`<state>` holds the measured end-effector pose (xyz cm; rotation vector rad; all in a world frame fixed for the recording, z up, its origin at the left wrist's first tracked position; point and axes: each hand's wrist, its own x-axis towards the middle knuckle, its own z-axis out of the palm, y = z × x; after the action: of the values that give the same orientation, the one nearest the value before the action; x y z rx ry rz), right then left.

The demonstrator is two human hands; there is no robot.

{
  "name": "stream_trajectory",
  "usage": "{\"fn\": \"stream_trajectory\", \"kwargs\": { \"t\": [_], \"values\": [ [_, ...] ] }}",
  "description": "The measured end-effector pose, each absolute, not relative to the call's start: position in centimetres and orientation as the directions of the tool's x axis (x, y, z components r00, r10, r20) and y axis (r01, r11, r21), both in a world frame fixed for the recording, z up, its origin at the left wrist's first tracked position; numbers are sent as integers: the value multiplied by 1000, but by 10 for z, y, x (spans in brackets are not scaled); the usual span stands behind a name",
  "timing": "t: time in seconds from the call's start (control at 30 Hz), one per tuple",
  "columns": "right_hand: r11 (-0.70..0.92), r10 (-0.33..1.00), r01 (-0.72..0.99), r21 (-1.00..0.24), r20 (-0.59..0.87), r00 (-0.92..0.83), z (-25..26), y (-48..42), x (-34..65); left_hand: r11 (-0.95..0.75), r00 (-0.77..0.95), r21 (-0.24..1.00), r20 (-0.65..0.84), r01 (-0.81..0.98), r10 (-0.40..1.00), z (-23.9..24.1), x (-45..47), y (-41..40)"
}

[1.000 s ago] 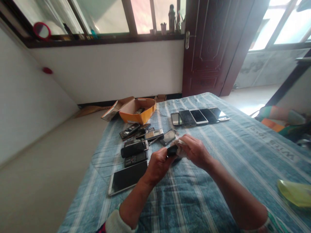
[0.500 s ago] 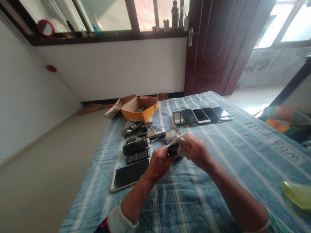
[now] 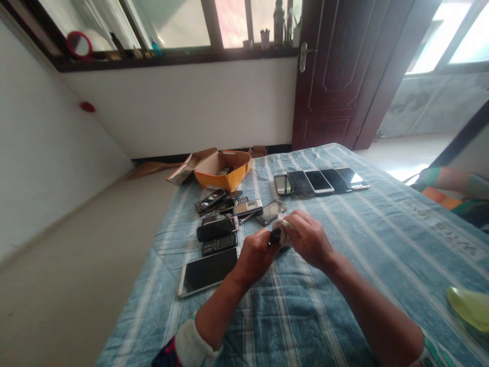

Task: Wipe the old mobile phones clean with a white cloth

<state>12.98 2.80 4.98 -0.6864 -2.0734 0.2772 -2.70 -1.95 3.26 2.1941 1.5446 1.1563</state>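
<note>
My left hand (image 3: 256, 256) is closed round a small black phone (image 3: 274, 236), much of it hidden by my fingers. Against the phone's far end, my right hand (image 3: 310, 238) presses a bunched whitish cloth (image 3: 283, 227), gripped between thumb and fingers. Left of my hands lie a white-edged tablet (image 3: 208, 272) and a loose pile of older mobile phones (image 3: 219, 244). Just beyond my hands rests a clear, pouch-like piece (image 3: 270, 212). Farther back, several flat smartphones (image 3: 320, 182) lie side by side in a row.
Blue striped cloth (image 3: 344, 306) covers the surface. An open orange box (image 3: 223, 178) stands at its far left edge, with some phones inside. Something yellow-green (image 3: 469, 306) lies at the right. Behind are a dark red door (image 3: 332, 76) and a window sill with bottles and a mirror (image 3: 79, 46).
The whole view has shifted slightly, moving things a little to the right. My right hand has curled farther over the cloth and phone, so less of the phone shows.
</note>
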Motion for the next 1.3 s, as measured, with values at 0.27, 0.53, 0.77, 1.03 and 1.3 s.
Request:
{"fn": "stream_trajectory", "kwargs": {
  "t": [0.27,0.53,0.77,1.03,1.3],
  "values": [
    [431,883,82,-899,402,-242,38,32,127,-313,67,728,346,610,936,30,-31,-19],
    [406,905,-53,-912,410,-112,27,20,107,-280,1,830,319,482,948,26,-30,-20],
    [525,842,162,-835,482,-244,7,29,116,-124,-143,937,178,326,973,14,-31,-19],
    [802,596,392,-451,659,-460,26,31,125,30,-115,999,-32,-26,993,7,-27,-17],
    [836,442,534,-125,730,-522,22,35,130,111,-55,992,-115,-67,992,6,-21,-17]
  ]
}}
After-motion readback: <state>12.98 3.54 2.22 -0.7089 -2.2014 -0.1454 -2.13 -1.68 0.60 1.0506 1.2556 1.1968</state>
